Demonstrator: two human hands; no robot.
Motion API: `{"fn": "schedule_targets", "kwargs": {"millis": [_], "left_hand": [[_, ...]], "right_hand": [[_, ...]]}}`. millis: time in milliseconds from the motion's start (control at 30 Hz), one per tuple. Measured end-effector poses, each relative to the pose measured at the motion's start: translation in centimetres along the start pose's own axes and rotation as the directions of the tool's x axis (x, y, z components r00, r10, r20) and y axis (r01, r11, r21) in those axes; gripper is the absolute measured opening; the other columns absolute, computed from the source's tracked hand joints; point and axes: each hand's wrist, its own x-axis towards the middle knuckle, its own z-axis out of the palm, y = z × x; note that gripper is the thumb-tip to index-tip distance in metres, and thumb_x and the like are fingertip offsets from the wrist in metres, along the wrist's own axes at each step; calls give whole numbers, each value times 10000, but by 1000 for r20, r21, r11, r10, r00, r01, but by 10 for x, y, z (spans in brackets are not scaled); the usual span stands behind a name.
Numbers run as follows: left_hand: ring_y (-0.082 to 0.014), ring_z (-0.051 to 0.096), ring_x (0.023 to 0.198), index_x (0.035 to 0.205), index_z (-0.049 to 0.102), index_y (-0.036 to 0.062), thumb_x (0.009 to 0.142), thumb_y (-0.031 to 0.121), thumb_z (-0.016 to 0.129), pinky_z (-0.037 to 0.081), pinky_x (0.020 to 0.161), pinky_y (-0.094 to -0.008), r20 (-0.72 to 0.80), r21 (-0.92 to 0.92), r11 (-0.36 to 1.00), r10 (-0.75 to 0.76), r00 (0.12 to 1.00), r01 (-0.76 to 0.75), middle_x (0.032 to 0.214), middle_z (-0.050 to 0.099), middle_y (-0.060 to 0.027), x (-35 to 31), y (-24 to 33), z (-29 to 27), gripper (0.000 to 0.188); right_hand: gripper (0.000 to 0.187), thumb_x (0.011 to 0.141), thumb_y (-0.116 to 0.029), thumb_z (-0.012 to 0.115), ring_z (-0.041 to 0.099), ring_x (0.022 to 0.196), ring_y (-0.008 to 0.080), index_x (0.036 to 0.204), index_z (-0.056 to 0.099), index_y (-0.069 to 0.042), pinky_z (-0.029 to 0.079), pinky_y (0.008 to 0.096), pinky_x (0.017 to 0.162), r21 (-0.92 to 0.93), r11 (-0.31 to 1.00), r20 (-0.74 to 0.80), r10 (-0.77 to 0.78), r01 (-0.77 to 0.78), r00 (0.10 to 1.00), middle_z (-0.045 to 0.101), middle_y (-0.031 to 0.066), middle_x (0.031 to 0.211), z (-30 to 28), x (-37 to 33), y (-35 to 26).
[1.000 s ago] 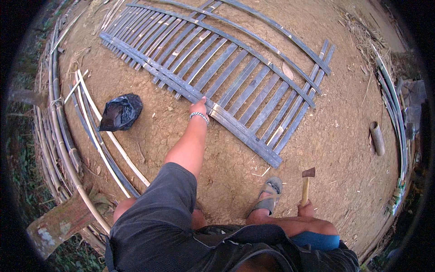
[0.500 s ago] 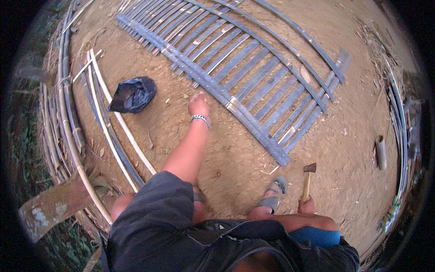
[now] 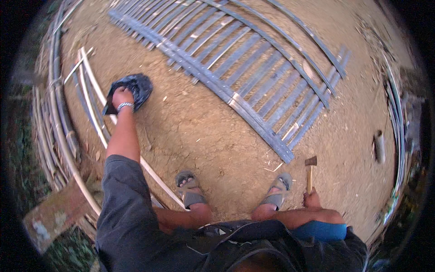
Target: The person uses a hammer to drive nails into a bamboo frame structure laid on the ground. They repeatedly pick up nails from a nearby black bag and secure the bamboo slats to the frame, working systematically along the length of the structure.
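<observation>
My left hand [image 3: 122, 97], with a chain bracelet at the wrist, reaches into the mouth of a black plastic bag [image 3: 143, 86] on the dirt. Its fingers are down inside the bag, so their grip does not show. Beside my right knee, my right hand [image 3: 311, 199] is wrapped around the pale wooden handle of a small hatchet [image 3: 311, 162], whose rusty head points up and away from me. Ahead of my feet lies a slatted panel [image 3: 253, 106] of dark grey strips fixed across long rails.
Pale split poles [image 3: 94, 86] lie beside and under the bag. A stack of long bamboo poles [image 3: 58, 104] runs along the left. At the right, a short log piece [image 3: 379, 147] lies near more long strips [image 3: 395, 109]. My sandalled feet rest on dry earth.
My left hand has moved left from beside the panel's near rail into the black bag. My right hand keeps its hold on the hatchet. The view has shifted slightly.
</observation>
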Motion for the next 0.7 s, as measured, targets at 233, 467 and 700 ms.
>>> {"fn": "schedule_targets", "kwargs": {"millis": [233, 467, 700], "left_hand": [[-399, 666, 1143, 1136, 748, 76, 907, 219, 655, 532, 981, -470, 351, 323, 932, 45, 935, -166, 1216, 695, -217, 12, 2, 28, 286], [-392, 689, 1104, 1082, 771, 120, 966, 206, 540, 562, 913, -497, 235, 376, 927, -82, 968, -13, 1193, 712, -198, -7, 30, 28, 273], [-383, 672, 1140, 1149, 750, 201, 947, 243, 570, 525, 981, -490, 215, 327, 939, 34, 976, -104, 1184, 713, -198, -1, 14, 12, 274]], "right_hand": [[302, 955, -143, 626, 644, 911, 506, 1208, 501, -35, 502, 561, 760, -289, 947, -284, -224, 140, 932, 648, 292, 930, 3, -11, 4], [263, 937, -131, 642, 638, 923, 514, 1153, 521, -41, 499, 566, 781, -318, 948, -317, -128, 22, 940, 643, 290, 930, 7, -22, 29], [327, 921, -153, 664, 667, 967, 486, 1199, 524, -56, 519, 566, 821, -313, 945, -289, 0, -94, 957, 674, 282, 991, 8, -20, 9]]}}
